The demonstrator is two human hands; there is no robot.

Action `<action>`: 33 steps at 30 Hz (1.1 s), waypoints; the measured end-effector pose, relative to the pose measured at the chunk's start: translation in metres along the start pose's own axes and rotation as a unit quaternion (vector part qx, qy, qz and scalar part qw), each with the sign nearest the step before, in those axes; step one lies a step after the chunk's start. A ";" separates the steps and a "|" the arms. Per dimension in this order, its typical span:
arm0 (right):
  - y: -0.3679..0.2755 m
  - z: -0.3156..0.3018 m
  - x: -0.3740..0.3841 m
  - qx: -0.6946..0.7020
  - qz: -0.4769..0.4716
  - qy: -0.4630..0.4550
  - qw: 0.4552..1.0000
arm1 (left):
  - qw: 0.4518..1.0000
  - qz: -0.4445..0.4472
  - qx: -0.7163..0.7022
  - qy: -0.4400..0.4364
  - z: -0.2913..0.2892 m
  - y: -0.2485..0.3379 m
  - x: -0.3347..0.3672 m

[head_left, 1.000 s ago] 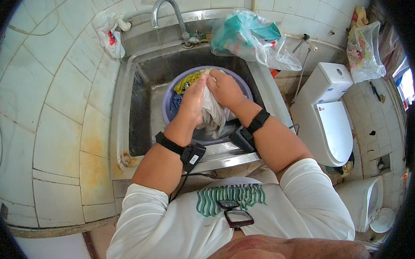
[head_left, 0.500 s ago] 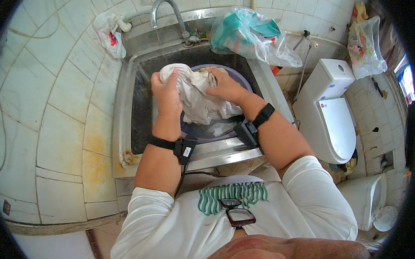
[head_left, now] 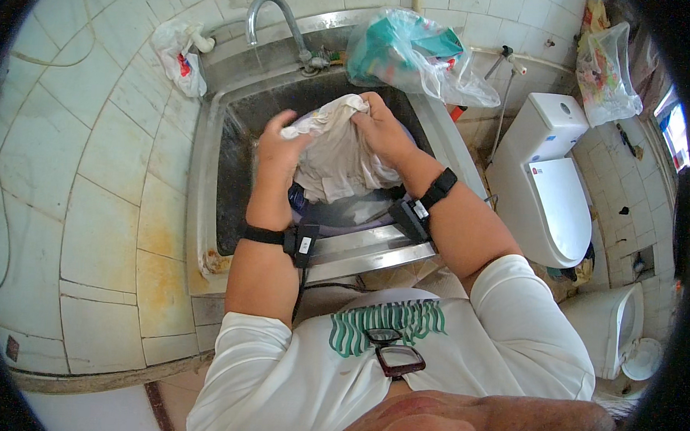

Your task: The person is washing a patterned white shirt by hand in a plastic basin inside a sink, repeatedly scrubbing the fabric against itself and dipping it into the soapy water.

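Between my two hands hangs a wet, off-white cloth garment [head_left: 336, 161], bunched along its upper edge; its kind cannot be made out. My left hand [head_left: 281, 142] pinches its left end, fingers slightly blurred. At the upper right, my right hand [head_left: 385, 132] is closed on another part of the edge. Below the garment is a purple basin [head_left: 343, 230], with more wet cloth and some dark fabric in it, largely covered by the garment and my arms. The basin stands inside a metal sink [head_left: 230, 203]. A thin stream of water falls from the curved faucet [head_left: 279, 6] left of the basin.
On the sink's back right corner lies a clear plastic bag [head_left: 414, 53] with green contents. A white bag [head_left: 181, 58] hangs on the tiled wall at left. To the right stand a white toilet [head_left: 557, 205] and a white bin [head_left: 605, 331]. Black straps circle both my wrists.
The garment's bunched edge has turned, its upper end now at my right hand. My left hand has shifted slightly lower. Water now visibly runs from the faucet.
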State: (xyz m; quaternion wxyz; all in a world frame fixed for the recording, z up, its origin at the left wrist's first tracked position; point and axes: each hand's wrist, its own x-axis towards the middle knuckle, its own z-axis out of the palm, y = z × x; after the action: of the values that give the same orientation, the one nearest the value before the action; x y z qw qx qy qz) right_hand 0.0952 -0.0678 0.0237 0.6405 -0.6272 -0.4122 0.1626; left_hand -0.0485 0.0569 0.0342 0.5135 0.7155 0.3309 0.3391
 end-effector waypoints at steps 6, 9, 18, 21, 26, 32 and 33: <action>0.021 0.002 0.009 0.037 -0.008 0.019 0.999 | 0.964 -0.062 -0.244 -0.083 0.013 -0.015 0.007; 0.006 0.006 0.003 0.023 -0.025 -0.006 0.999 | 0.920 -0.069 -0.366 -0.119 0.022 -0.011 -0.001; -0.020 0.017 -0.019 -0.172 -0.194 -0.138 0.956 | 0.869 -0.143 -0.459 -0.112 0.036 -0.020 -0.005; -0.031 0.023 -0.031 -0.199 -0.205 -0.198 0.938 | 0.794 -0.203 -0.533 -0.209 0.036 -0.023 -0.009; -0.017 0.038 -0.019 -0.316 -0.120 -0.038 0.940 | 0.838 -0.267 -0.458 -0.128 0.055 -0.008 -0.026; -0.003 0.023 -0.004 -0.298 -0.051 0.032 0.953 | 0.809 -0.296 -0.470 -0.191 0.066 -0.017 -0.019; -0.006 0.023 -0.007 -0.296 -0.062 0.020 0.953 | 0.809 -0.298 -0.470 -0.188 0.065 -0.018 -0.019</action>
State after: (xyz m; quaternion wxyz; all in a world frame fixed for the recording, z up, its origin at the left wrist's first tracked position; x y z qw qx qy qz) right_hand 0.0725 -0.0582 0.0238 0.4434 -0.7649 -0.4669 -0.0190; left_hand -0.0074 0.0124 -0.0018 0.9149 0.3029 0.2254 0.1428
